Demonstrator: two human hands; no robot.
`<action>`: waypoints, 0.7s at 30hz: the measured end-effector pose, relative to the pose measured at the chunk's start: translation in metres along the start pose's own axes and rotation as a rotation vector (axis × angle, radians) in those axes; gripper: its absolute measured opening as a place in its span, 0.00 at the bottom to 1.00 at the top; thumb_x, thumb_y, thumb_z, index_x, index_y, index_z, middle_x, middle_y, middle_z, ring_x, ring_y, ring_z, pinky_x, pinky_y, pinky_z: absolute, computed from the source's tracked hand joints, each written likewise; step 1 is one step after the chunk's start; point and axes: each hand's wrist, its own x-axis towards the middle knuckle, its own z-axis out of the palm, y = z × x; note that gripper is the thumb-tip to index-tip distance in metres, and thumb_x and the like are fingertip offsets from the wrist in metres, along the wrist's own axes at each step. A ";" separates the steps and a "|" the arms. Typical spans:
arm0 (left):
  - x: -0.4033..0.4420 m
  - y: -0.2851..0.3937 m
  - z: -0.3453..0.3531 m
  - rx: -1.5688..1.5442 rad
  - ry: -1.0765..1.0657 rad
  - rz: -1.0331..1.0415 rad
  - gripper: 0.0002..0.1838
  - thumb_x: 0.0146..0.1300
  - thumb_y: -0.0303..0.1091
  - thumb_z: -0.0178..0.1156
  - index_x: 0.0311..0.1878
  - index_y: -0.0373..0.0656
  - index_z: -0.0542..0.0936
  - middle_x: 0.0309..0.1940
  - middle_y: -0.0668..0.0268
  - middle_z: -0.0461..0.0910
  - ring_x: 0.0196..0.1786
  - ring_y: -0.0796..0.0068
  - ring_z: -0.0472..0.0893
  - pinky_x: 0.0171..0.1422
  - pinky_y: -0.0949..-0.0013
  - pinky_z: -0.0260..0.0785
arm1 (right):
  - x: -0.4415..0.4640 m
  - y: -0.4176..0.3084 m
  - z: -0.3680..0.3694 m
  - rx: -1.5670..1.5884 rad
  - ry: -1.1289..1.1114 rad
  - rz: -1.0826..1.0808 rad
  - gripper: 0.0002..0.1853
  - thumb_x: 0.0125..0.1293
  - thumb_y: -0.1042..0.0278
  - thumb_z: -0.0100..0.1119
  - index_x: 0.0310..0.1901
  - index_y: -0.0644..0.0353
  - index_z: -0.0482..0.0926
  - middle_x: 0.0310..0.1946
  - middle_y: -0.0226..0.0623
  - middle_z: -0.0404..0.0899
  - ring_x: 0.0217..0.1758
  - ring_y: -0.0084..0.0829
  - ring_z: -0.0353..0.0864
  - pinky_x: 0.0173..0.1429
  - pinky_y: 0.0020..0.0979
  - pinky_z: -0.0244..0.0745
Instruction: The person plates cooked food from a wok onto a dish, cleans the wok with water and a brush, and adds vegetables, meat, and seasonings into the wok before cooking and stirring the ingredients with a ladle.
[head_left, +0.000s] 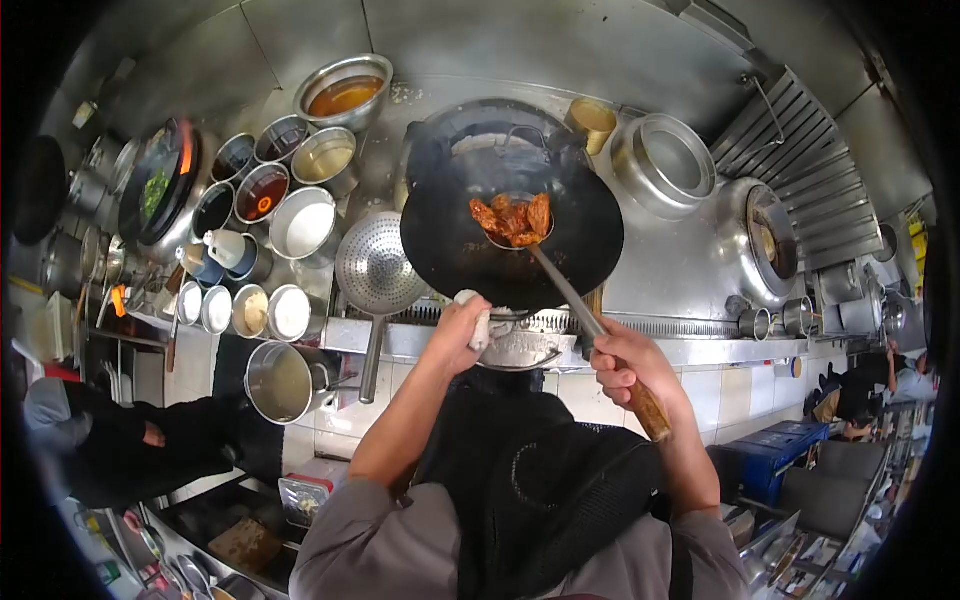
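Observation:
A large black wok [430,235] sits over the stove, tilted toward me. My left hand [462,335] is closed on a white cloth [480,325] at the wok's near handle. My right hand [630,370] grips the wooden handle of a long metal ladle [570,295], its fingers wrapped round it. The ladle's bowl is over the middle of the wok and holds glossy red-brown pieces of food [512,220]. Left of the wok, a perforated metal strainer [380,262] rests with its handle over the counter edge.
Pots and tubs of sauces and powders [303,222] crowd the left counter, below a bowl of orange liquid [345,97]. Steel pots [668,165] stand at right. A pot [280,382] hangs by the front edge. Other people are at far left and far right.

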 end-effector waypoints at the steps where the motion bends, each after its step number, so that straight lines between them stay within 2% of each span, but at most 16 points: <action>1: -0.005 -0.002 0.008 -0.091 0.009 -0.018 0.04 0.63 0.33 0.60 0.36 0.43 0.76 0.25 0.67 0.75 0.25 0.72 0.76 0.25 0.65 0.67 | 0.001 -0.001 -0.002 -0.011 0.015 -0.009 0.27 0.74 0.70 0.50 0.73 0.58 0.60 0.25 0.24 0.65 0.14 0.10 0.59 0.14 0.17 0.59; 4: 0.010 -0.012 0.000 -0.142 0.012 -0.054 0.08 0.61 0.36 0.64 0.38 0.46 0.76 0.29 0.67 0.76 0.30 0.71 0.78 0.29 0.66 0.69 | 0.004 0.003 -0.009 -0.082 0.044 -0.043 0.27 0.74 0.70 0.50 0.73 0.60 0.60 0.25 0.25 0.66 0.13 0.09 0.59 0.14 0.17 0.59; 6: 0.017 -0.008 0.003 -0.201 -0.026 -0.006 0.06 0.62 0.35 0.64 0.38 0.49 0.77 0.30 0.69 0.77 0.29 0.71 0.78 0.28 0.66 0.68 | 0.003 -0.004 -0.006 -0.085 0.024 -0.062 0.29 0.73 0.71 0.50 0.74 0.62 0.58 0.24 0.25 0.66 0.13 0.11 0.59 0.13 0.18 0.59; 8: 0.003 -0.006 0.009 -0.198 -0.074 -0.061 0.04 0.62 0.35 0.63 0.36 0.51 0.77 0.30 0.70 0.78 0.29 0.72 0.78 0.27 0.66 0.66 | -0.001 -0.002 -0.018 -0.114 0.020 -0.044 0.31 0.73 0.71 0.51 0.75 0.62 0.56 0.24 0.26 0.66 0.13 0.13 0.60 0.14 0.19 0.60; 9: -0.001 -0.004 0.016 -0.243 -0.030 -0.063 0.04 0.63 0.35 0.63 0.37 0.51 0.77 0.31 0.70 0.79 0.30 0.72 0.79 0.28 0.66 0.67 | -0.008 0.000 -0.016 -0.106 0.028 -0.019 0.31 0.73 0.71 0.51 0.75 0.62 0.56 0.24 0.26 0.66 0.13 0.13 0.60 0.14 0.19 0.60; 10: 0.015 -0.009 0.000 -0.200 -0.110 -0.043 0.04 0.63 0.34 0.61 0.39 0.48 0.77 0.32 0.67 0.80 0.31 0.71 0.80 0.28 0.65 0.70 | -0.015 -0.002 -0.011 -0.135 0.055 -0.011 0.30 0.72 0.72 0.52 0.74 0.63 0.58 0.24 0.26 0.66 0.14 0.13 0.61 0.14 0.20 0.61; 12: 0.024 -0.016 -0.004 -0.070 0.012 0.076 0.07 0.64 0.33 0.60 0.42 0.45 0.75 0.33 0.64 0.80 0.32 0.69 0.81 0.28 0.65 0.73 | -0.013 -0.010 -0.008 -0.172 0.069 -0.052 0.29 0.72 0.72 0.52 0.72 0.65 0.60 0.24 0.26 0.67 0.15 0.14 0.63 0.15 0.21 0.62; 13: 0.037 -0.029 -0.017 0.037 0.023 0.127 0.08 0.63 0.30 0.59 0.44 0.41 0.75 0.35 0.62 0.80 0.33 0.70 0.81 0.28 0.64 0.75 | -0.016 -0.010 -0.013 -0.180 0.087 -0.006 0.28 0.72 0.72 0.53 0.71 0.65 0.61 0.24 0.26 0.67 0.15 0.14 0.63 0.15 0.21 0.63; 14: 0.057 -0.055 -0.032 0.104 0.121 0.310 0.16 0.63 0.28 0.58 0.53 0.38 0.71 0.43 0.58 0.79 0.41 0.67 0.81 0.42 0.62 0.78 | -0.019 -0.009 -0.016 -0.188 0.103 0.041 0.27 0.72 0.72 0.53 0.71 0.65 0.62 0.24 0.26 0.67 0.15 0.14 0.63 0.15 0.20 0.63; 16: 0.063 -0.064 -0.056 0.490 0.136 0.655 0.26 0.62 0.26 0.59 0.62 0.35 0.61 0.49 0.56 0.75 0.49 0.64 0.78 0.55 0.59 0.73 | -0.011 -0.009 -0.018 -0.179 0.089 0.030 0.26 0.71 0.72 0.54 0.69 0.66 0.63 0.24 0.27 0.68 0.15 0.14 0.64 0.16 0.21 0.63; 18: 0.067 -0.066 -0.074 0.633 0.162 0.769 0.34 0.60 0.27 0.60 0.67 0.33 0.58 0.54 0.48 0.75 0.55 0.54 0.77 0.63 0.56 0.69 | -0.003 -0.013 -0.016 -0.168 0.091 0.105 0.25 0.71 0.72 0.54 0.68 0.65 0.64 0.25 0.27 0.69 0.16 0.13 0.64 0.17 0.21 0.64; 20: 0.075 -0.081 -0.092 0.692 0.229 0.670 0.39 0.58 0.27 0.61 0.70 0.32 0.54 0.58 0.42 0.73 0.60 0.45 0.75 0.67 0.55 0.66 | -0.008 -0.020 -0.006 -0.154 0.066 0.074 0.25 0.72 0.72 0.54 0.68 0.63 0.64 0.25 0.27 0.69 0.16 0.13 0.64 0.17 0.21 0.64; 21: 0.073 -0.084 -0.094 0.743 0.258 0.803 0.39 0.57 0.26 0.60 0.70 0.32 0.53 0.58 0.40 0.72 0.61 0.42 0.74 0.68 0.54 0.65 | -0.019 -0.025 0.004 -0.113 0.025 0.028 0.25 0.72 0.73 0.53 0.69 0.63 0.64 0.25 0.26 0.68 0.16 0.13 0.64 0.16 0.21 0.63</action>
